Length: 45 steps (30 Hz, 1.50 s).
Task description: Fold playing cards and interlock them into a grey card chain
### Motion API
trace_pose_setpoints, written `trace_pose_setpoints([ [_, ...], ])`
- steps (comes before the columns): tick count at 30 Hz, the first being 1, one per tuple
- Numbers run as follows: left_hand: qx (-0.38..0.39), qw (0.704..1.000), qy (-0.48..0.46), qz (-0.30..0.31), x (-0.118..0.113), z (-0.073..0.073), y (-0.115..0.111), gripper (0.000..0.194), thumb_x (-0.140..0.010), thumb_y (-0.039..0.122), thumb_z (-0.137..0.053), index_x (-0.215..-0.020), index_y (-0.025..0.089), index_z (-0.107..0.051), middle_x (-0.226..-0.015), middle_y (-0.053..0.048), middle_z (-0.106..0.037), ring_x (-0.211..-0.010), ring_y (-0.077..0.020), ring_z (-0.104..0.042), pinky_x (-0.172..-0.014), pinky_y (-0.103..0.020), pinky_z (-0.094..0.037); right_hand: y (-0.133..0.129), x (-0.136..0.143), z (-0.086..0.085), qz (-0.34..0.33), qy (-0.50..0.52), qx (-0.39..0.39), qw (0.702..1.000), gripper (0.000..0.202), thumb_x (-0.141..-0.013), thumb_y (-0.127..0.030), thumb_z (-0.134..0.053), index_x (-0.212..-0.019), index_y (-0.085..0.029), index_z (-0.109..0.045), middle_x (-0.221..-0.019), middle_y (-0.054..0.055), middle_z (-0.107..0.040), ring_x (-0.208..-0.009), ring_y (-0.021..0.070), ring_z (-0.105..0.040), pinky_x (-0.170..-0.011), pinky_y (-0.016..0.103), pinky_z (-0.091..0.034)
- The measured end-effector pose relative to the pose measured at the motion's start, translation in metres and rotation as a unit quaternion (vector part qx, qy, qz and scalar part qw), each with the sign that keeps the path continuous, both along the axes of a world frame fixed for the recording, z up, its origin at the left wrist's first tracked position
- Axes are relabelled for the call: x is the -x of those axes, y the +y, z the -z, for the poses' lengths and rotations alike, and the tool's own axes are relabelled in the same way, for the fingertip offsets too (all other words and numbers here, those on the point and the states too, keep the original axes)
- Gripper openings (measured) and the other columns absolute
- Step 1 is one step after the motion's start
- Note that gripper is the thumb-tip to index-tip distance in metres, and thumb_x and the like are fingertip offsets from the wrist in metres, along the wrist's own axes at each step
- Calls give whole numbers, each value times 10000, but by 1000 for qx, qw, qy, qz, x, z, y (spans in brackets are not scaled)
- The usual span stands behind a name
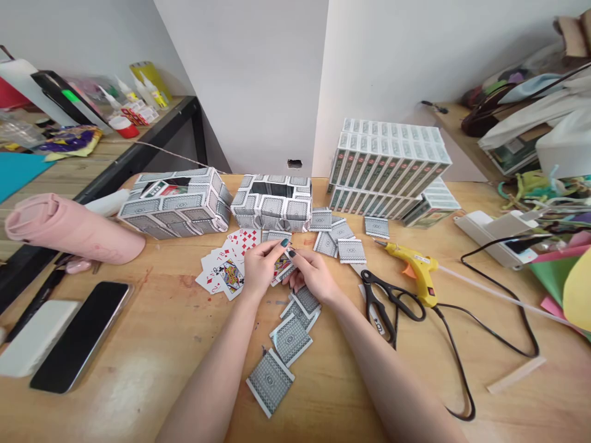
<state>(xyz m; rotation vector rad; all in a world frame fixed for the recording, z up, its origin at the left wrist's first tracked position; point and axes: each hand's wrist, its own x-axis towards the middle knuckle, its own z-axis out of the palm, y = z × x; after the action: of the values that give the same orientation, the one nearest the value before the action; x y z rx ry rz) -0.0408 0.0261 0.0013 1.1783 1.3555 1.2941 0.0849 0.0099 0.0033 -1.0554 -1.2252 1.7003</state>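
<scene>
Both hands meet over the middle of the table with a playing card (282, 263) between them, part of its picture side showing. My left hand (262, 266) pinches the card's upper edge, thumb on top. Against the other side of the same card, my right hand (316, 275) has its thumb and fingers closed. Loose face-up cards (231, 274) fan out beside my left hand. Folded grey-backed cards (290, 338) trail toward me below my right hand. More folded cards (351, 250) lie farther right. Two boxes covered in cards (272, 212) stand behind the hands.
Black-handled scissors (392, 298) and a yellow glue gun (418, 271) with its cord lie right. Card packs (388, 163) are stacked against the wall. At left are a phone (80, 335), a white case (39, 335) and a pink roll (76, 227). A power strip (489, 239) sits far right.
</scene>
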Motion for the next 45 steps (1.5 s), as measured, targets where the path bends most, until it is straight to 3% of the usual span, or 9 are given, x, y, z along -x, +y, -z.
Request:
trace_pose_setpoints([
  [9,9,999,38,5,1,0,-2,189,-677,335,-663,-718,161,-724,-707,-16,-695,-657,-147,-594,-611,-233,-452,1,-2,-2,-39,-1,28,999,405,-829,-553,-434,-792,-158,-517,-492,-14,-612,-361,91,-545,-362,178,-446],
  [19,0,998,55,10,2,0,-2,159,-693,302,-654,-709,153,-707,-680,-21,-684,-623,-134,-582,-569,-220,-434,-1,-3,5,-21,3,-3,1000,418,-792,-559,-489,-797,-149,-567,-507,-11,-612,-453,136,-618,-439,224,-493],
  [27,-12,996,90,2,1,-4,-1,196,-718,323,-627,-632,152,-671,-606,1,-644,-592,-119,-554,-551,-211,-421,0,2,-2,-2,-11,18,1000,440,-810,-577,-445,-768,-154,-556,-441,-35,-562,-328,88,-509,-342,173,-384],
  [34,-57,991,118,32,0,-1,-2,158,-726,291,-619,-759,153,-688,-767,-29,-697,-731,-151,-614,-677,-237,-470,-1,1,-8,14,-29,24,999,330,-835,-439,-406,-669,-170,-498,-391,-49,-519,-317,86,-491,-335,163,-366],
  [40,-35,991,123,45,1,-6,-3,168,-726,297,-600,-654,150,-636,-660,-8,-646,-629,-125,-562,-605,-220,-446,-3,4,-8,35,-27,30,999,258,-780,-309,-407,-563,-179,-460,-407,-34,-531,-325,80,-479,-345,172,-375],
  [45,7,995,92,39,2,-8,-1,189,-704,311,-615,-609,147,-620,-575,9,-597,-535,-104,-500,-526,-210,-404,-1,2,-5,-1,14,40,999,211,-722,-263,-404,-544,-180,-482,-401,-20,-539,-376,95,-515,-412,191,-429],
])
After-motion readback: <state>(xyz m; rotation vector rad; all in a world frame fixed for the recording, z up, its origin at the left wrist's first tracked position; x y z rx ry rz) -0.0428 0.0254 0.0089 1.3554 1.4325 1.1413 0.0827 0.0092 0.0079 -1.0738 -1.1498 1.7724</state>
